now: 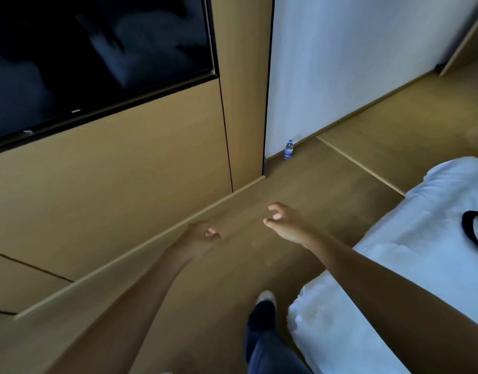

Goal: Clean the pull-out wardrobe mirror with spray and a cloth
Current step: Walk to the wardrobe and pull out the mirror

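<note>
Head view: both hands reach forward over the floor (300, 174), each grip holding nothing. The left hand (201, 236) has its fingers curled in loosely; the right hand (285, 224) has its fingers spread and half bent. Neither spray nor cloth is visible, and no mirror can be identified; judged, the task has not begun. Wood panelling (124, 163) with a dark television (92, 55) stands left. A small water bottle (288, 149) stands by the white wall (340, 63). A white bed (421, 238) carrying a black item (474, 229) lies right.
</note>
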Motion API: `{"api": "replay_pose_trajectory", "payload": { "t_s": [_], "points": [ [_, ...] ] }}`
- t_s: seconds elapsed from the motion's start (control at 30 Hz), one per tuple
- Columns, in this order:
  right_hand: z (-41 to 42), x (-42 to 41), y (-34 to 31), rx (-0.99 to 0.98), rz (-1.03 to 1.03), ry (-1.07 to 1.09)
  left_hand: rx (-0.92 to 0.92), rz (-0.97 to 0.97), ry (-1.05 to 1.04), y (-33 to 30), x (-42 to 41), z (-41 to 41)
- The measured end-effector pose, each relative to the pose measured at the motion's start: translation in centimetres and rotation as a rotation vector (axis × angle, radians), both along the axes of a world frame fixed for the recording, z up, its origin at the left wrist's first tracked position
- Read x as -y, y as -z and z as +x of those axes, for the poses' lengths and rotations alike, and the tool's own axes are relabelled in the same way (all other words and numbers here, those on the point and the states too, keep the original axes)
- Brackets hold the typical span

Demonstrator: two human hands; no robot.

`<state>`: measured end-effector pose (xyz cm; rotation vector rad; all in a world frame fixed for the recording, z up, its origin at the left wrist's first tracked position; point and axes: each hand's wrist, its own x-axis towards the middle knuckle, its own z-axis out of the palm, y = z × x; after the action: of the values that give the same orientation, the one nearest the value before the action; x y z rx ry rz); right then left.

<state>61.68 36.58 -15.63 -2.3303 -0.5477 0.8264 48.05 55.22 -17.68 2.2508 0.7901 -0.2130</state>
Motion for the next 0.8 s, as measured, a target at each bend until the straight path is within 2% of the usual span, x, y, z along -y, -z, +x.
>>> {"api": "replay_pose_trajectory", "payload": {
  "t_s": [0.37, 0.7, 0.8],
  "points": [
    [24.7, -1.3, 0.7, -0.010, 0.057, 0.283, -0.022, 0.005, 0.237, -1.7, -3.3, 29.6],
    [40.8, 5.6, 1.6, -0.046, -0.004, 0.578, -0.047, -0.144, 0.565, -0.3, 1.5, 52.4],
    [46.5, 6.5, 1.9, -0.031, 0.000, 0.660, -0.075, -0.066, 0.701, 0.0, 2.5, 60.3]
  ]
}}
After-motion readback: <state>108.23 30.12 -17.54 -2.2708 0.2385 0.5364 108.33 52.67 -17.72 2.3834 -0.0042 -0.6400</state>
